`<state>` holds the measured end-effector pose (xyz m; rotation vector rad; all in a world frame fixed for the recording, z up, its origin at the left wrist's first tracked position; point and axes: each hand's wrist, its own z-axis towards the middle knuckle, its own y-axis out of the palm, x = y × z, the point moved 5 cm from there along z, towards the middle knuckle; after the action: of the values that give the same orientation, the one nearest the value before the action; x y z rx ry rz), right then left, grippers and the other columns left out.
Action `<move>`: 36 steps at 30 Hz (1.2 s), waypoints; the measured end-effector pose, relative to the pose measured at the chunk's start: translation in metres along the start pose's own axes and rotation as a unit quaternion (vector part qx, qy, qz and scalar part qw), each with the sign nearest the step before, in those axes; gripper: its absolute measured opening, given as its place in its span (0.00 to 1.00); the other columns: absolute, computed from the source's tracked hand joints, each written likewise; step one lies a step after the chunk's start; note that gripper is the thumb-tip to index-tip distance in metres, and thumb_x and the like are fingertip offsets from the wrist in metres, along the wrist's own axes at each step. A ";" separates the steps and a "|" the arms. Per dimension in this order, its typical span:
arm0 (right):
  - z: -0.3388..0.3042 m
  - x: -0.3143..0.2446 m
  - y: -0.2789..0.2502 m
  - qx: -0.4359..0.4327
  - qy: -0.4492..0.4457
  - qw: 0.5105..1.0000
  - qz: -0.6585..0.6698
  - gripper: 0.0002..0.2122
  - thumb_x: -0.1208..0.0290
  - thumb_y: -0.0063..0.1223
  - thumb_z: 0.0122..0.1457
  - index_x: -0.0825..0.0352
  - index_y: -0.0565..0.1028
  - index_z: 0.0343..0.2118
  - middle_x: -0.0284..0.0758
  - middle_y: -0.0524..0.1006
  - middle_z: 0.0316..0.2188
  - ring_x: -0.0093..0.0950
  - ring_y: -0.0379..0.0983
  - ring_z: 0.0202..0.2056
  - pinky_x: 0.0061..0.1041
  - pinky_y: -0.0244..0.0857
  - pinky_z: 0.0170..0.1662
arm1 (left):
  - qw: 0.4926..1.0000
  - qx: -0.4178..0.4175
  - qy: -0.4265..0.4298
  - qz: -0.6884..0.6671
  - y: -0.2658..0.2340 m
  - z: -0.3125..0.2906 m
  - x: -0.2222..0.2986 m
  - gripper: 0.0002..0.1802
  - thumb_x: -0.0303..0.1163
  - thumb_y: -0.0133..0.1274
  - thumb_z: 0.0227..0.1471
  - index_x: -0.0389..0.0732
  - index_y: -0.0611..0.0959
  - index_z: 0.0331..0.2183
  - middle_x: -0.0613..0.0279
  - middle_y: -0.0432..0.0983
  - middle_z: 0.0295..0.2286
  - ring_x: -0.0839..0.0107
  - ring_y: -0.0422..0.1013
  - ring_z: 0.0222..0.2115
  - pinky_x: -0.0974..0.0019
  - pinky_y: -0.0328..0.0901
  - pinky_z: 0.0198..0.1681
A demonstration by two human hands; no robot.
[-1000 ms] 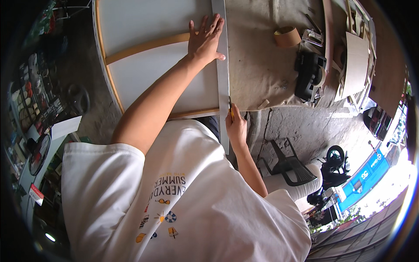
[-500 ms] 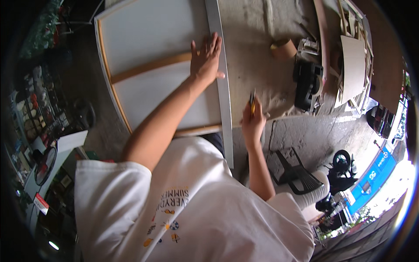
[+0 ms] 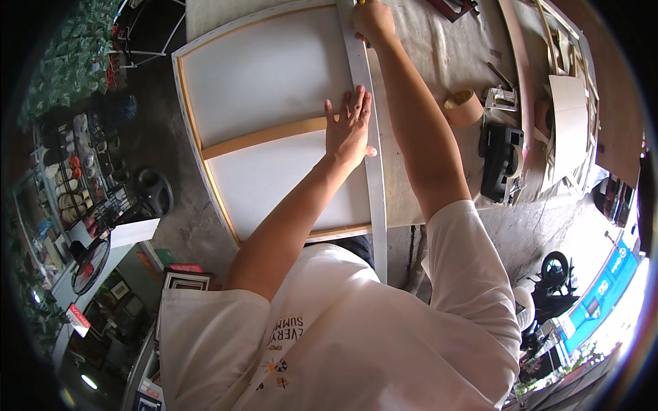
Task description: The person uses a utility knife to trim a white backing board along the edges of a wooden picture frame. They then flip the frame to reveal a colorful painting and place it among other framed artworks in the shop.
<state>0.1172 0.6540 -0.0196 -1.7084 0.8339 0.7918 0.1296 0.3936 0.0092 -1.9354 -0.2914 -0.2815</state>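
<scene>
Steadying pale strip [image 3: 378,205] along framed canvas [image 3: 267,68], apparently: left hand [image 3: 347,135] flat, fingers spread, gripping nothing; right hand [image 3: 374,25], fingers curled round yellow tool [image 3: 361,2], mostly hidden.

And there's the canvas frame [image 3: 267,75] on the desk [image 3: 399,188]; the long bar [image 3: 377,195] runs down its right side, jutting past the near edge; left hand [image 3: 348,130] on the frame, by the bar; right hand [image 3: 374,24] up at the far end; out right, the tape roll [image 3: 464,108], staple gun [image 3: 502,99] just beside it, tape dispenser [image 3: 497,164] nearer; farther right, a board [image 3: 569,127]; far left, a fan [image 3: 90,267].
</scene>
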 end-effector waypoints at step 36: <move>-0.147 0.041 -0.047 -0.018 0.000 0.987 -0.157 0.14 0.66 0.48 0.59 0.58 0.77 0.47 0.50 0.81 0.32 0.51 0.79 0.37 0.46 0.73 0.42 | 0.998 0.053 0.017 0.041 -0.004 -0.001 0.000 0.73 0.56 0.74 0.24 0.41 0.54 0.66 0.57 0.48 0.67 0.57 0.52 0.65 0.34 0.44 0.66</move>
<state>0.1947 0.5172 0.0075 -1.8141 0.5339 0.5942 0.1281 0.3943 0.0134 -1.8315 -0.1997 -0.2397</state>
